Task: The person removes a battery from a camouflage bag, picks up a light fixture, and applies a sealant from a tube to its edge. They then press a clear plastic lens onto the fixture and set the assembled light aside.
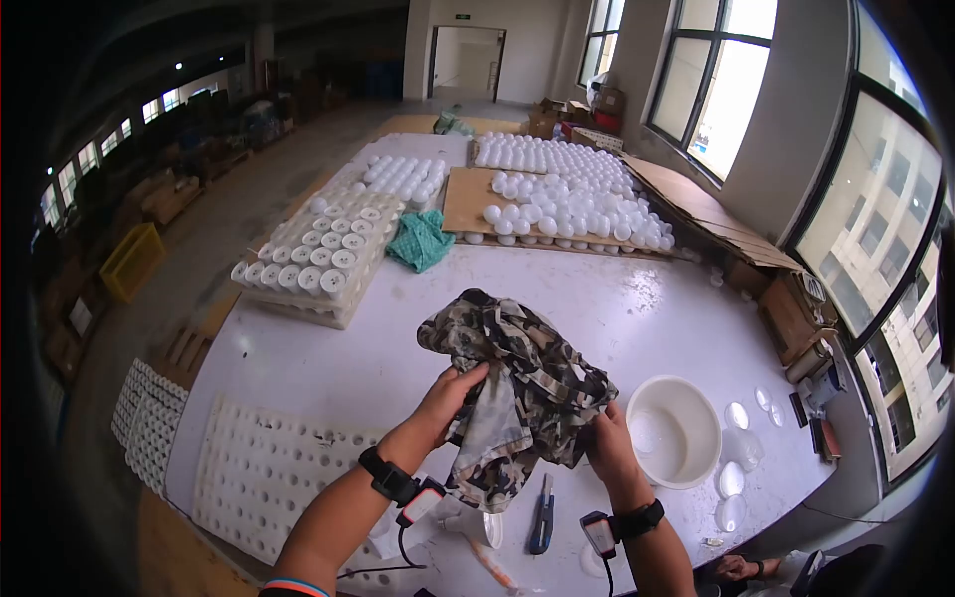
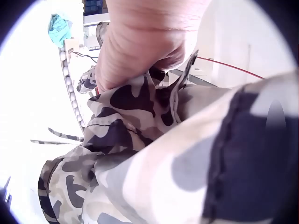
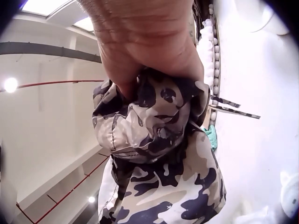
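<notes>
Bunched above the white table (image 1: 637,328) is a camouflage cloth garment (image 1: 527,368), with thin ties (image 3: 236,112) hanging off it in the right wrist view. My left hand (image 1: 453,398) grips its left side, thumb on top of the cloth. At the opposite side, my right hand (image 1: 609,443) holds a gathered bunch of it. Both wrist views show folds of the fabric close up, and the cloth hides most of the fingers. Below the garment lie a utility knife (image 1: 542,517) and a small white cup (image 1: 489,525).
A white tub (image 1: 686,388) stands right of the cloth, beside several clear discs (image 1: 731,480). A holed white tray (image 1: 259,478) lies front left. Farther back are a tray of white cups (image 1: 313,254), a green cloth (image 1: 420,242) and many white bulb covers (image 1: 567,214). Another person's hand (image 1: 736,567) shows bottom right.
</notes>
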Tool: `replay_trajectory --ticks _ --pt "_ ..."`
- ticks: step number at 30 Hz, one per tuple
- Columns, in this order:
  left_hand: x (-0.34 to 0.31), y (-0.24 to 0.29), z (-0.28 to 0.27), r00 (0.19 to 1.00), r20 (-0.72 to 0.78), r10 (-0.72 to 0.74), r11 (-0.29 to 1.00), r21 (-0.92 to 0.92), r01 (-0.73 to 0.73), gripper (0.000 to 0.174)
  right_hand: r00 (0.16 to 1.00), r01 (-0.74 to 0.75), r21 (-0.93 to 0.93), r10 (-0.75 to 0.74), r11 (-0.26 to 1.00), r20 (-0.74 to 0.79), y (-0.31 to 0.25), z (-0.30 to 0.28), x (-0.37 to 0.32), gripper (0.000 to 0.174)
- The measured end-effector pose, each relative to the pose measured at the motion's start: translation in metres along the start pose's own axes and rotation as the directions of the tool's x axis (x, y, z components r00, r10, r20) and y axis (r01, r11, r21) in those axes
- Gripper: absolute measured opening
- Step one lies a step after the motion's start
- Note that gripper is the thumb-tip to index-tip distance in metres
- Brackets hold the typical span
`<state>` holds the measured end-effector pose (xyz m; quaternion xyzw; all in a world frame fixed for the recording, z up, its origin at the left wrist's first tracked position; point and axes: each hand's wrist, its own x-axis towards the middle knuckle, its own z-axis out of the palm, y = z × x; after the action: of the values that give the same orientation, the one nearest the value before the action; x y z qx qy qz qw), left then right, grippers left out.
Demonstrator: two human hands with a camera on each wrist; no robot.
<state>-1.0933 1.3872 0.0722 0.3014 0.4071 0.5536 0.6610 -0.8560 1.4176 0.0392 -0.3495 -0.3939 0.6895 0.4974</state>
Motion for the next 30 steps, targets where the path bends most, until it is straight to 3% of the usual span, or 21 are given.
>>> replay_trajectory --ticks 2,5,7,9,10,11,12,13,14,16,19,20,21,23,24,25,26,27,28,29,30 --pt "0.027 -0.007 -0.023 0.998 -0.053 -0.02 1.0 0.009 0.021 0.029 0.996 0.03 -0.068 -0.036 0.997 -0.081 0.021 -0.014 0.036 0.019" --pt "0.076 -0.062 -0.08 0.987 -0.138 -0.079 0.996 -0.055 0.072 0.025 0.985 -0.12 -0.033 0.115 0.992 -0.129 0.069 -0.05 0.077 0.023" --pt "0.089 -0.109 -0.113 0.913 -0.368 -0.175 0.982 0.005 0.191 0.026 0.958 -0.215 -0.057 0.199 0.975 -0.206 0.11 -0.076 0.094 0.028" --pt "0.09 -0.146 -0.137 0.909 -0.391 -0.147 0.978 0.078 0.192 0.026 0.819 -0.188 -0.43 -0.101 0.883 -0.565 0.141 -0.081 0.101 0.031" --pt "0.092 -0.154 -0.144 0.914 -0.397 -0.087 0.975 0.154 0.159 0.026 0.857 -0.06 -0.537 -0.233 0.841 -0.46 0.136 -0.066 0.095 0.038" --pt "0.092 -0.15 -0.142 0.908 -0.407 -0.104 0.972 0.154 0.18 0.026 0.857 -0.08 -0.529 -0.213 0.845 -0.47 0.128 -0.048 0.091 0.038" --pt "0.089 -0.148 -0.139 0.905 -0.408 -0.12 0.981 0.089 0.17 0.025 0.94 0.055 -0.765 -0.291 0.642 -0.177 0.126 -0.032 0.086 0.041" --pt "0.086 -0.149 -0.138 0.902 -0.409 -0.137 0.986 0.027 0.162 0.025 0.953 0.24 -0.888 -0.271 0.393 0.138 0.131 -0.024 0.082 0.044" --pt "0.086 -0.15 -0.14 0.906 -0.39 -0.165 0.982 0.022 0.188 0.025 0.957 0.225 -0.889 -0.262 0.399 0.124 0.141 -0.025 0.086 0.044" --pt "0.089 -0.133 -0.133 0.919 -0.374 -0.122 0.982 0.089 0.167 0.025 0.967 0.242 -0.965 -0.109 0.104 0.231 0.156 -0.025 0.1 0.044" --pt "0.092 -0.109 -0.134 0.924 -0.381 0.032 0.977 0.207 0.052 0.027 0.991 0.136 -0.959 -0.036 0.249 0.131 0.151 -0.04 0.114 0.038" --pt "0.095 -0.099 -0.145 0.924 -0.377 0.061 0.976 0.215 0.024 0.027 0.982 0.148 -0.908 -0.168 0.391 0.088 0.148 -0.045 0.114 0.033" --pt "0.098 -0.086 -0.158 0.924 -0.37 0.096 0.974 0.225 -0.011 0.027 0.979 0.089 -0.897 -0.206 0.433 -0.002 0.143 -0.051 0.113 0.026" --pt "0.117 -0.065 -0.197 0.938 -0.276 0.21 0.932 0.346 -0.106 0.025 0.963 -0.19 -0.735 -0.02 0.651 -0.267 0.123 -0.056 0.109 0.02" --pt "0.122 -0.055 -0.213 0.931 -0.282 0.233 0.842 0.537 -0.048 0.023 0.963 -0.189 -0.737 -0.023 0.649 -0.268 0.128 -0.064 0.105 0.02" --pt "0.128 -0.039 -0.22 0.925 -0.283 0.255 0.711 0.703 0.019 0.021 0.941 -0.229 -0.584 0.023 0.779 -0.338 0.139 -0.075 0.098 0.019" --pt "0.133 -0.02 -0.221 0.905 -0.292 0.309 0.515 0.852 0.099 0.021 0.914 -0.258 -0.407 0.084 0.876 -0.398 0.148 -0.082 0.087 0.018" --pt "0.138 -0.011 -0.224 0.887 -0.286 0.363 0.288 0.94 0.185 0.022 0.91 -0.265 -0.407 0.087 0.874 -0.406 0.153 -0.085 0.075 0.018" --pt "0.14 -0.009 -0.228 0.889 -0.284 0.359 0.29 0.939 0.183 0.022 0.956 -0.18 -0.699 -0.043 0.692 -0.289 0.152 -0.085 0.064 0.016" --pt "0.143 -0.009 -0.233 0.746 -0.232 0.624 0.205 0.97 0.131 0.023 0.983 -0.066 -0.901 -0.126 0.428 -0.132 0.152 -0.085 0.056 0.015" --pt "0.148 -0.008 -0.236 0.537 -0.143 0.832 0.104 0.989 0.103 0.025 0.99 0.035 -0.945 -0.143 0.326 -0.013 0.149 -0.083 0.051 0.017"
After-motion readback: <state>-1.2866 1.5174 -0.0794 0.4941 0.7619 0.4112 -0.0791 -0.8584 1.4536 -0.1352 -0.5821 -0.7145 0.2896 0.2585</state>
